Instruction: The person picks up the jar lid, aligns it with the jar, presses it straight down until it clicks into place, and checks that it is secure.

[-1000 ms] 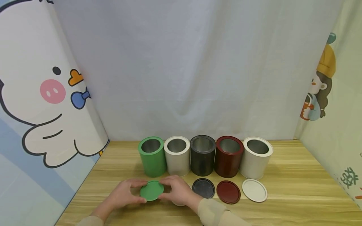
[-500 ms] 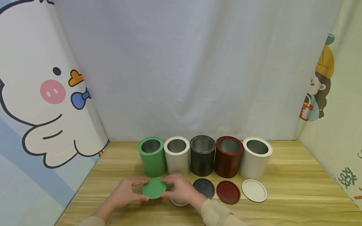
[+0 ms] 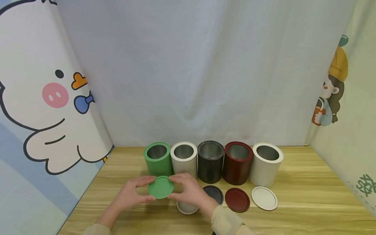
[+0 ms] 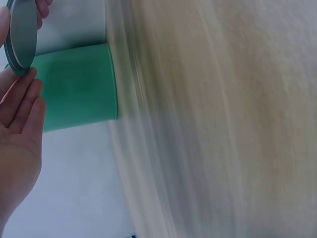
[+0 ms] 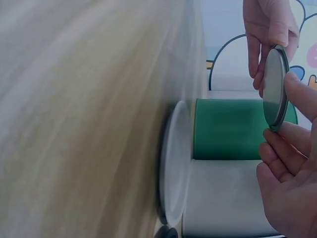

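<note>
A round green lid (image 3: pixel 161 187) is held up off the table between both hands, its silvery underside (image 4: pixel 24 32) showing in the left wrist view. My left hand (image 3: pixel 130 194) pinches its left edge with thumb and fingers. On the opposite edge, my right hand (image 3: pixel 189 192) grips it the same way. Just beyond the lid stands the green can (image 3: pixel 158 164), its top uncovered and its lower front overlapped by the lid in the head view. A white lid (image 3: pixel 186 208) lies under the right hand, partly hidden by it.
Right of the green can stand a white can (image 3: pixel 184 164), a black can (image 3: pixel 210 168), a dark red can (image 3: pixel 237 168) and another white can (image 3: pixel 264 169), all uncovered. Before them lie a black lid (image 3: pixel 215 193), a dark red lid (image 3: pixel 237 200) and a white lid (image 3: pixel 264 198). A curtain (image 3: pixel 205 81) hangs behind.
Both hands have lifted the green lid from near the table and carried it slightly right and toward the green can. More of the white lid below shows now.
</note>
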{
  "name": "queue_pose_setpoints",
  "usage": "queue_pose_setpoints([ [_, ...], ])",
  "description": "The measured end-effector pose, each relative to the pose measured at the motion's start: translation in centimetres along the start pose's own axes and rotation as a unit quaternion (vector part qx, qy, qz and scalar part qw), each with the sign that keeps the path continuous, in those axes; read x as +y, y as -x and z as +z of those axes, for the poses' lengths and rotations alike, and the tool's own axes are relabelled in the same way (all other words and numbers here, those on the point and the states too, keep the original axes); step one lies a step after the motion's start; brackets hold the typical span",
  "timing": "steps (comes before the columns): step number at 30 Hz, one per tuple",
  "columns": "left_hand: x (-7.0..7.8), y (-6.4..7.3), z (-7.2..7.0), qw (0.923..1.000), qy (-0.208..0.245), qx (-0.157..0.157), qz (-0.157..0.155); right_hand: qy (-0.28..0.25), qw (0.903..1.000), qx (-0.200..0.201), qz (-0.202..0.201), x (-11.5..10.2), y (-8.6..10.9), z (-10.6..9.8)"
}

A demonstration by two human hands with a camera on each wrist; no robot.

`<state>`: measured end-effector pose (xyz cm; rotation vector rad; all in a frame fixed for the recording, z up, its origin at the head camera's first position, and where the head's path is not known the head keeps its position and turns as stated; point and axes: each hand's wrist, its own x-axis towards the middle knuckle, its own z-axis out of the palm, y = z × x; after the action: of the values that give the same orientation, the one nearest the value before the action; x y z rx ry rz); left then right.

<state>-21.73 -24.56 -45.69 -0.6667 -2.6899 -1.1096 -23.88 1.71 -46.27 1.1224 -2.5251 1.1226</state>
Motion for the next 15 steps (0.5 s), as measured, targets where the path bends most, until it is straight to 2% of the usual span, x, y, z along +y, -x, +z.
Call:
queue_pose_setpoints([
  [8, 0.8, 0.0, -0.3, 0.9994, 0.006, 0.034, -0.002, -0.001, 0.9999, 0.009, -0.011, -0.6, -0.4, -0.9],
  [15, 1.6, -0.2, -0.7, 0.9985, -0.001, 0.054, 0.008, 0.003, 0.9992, 0.034, -0.022, -1.3, -0.8, -1.7],
])
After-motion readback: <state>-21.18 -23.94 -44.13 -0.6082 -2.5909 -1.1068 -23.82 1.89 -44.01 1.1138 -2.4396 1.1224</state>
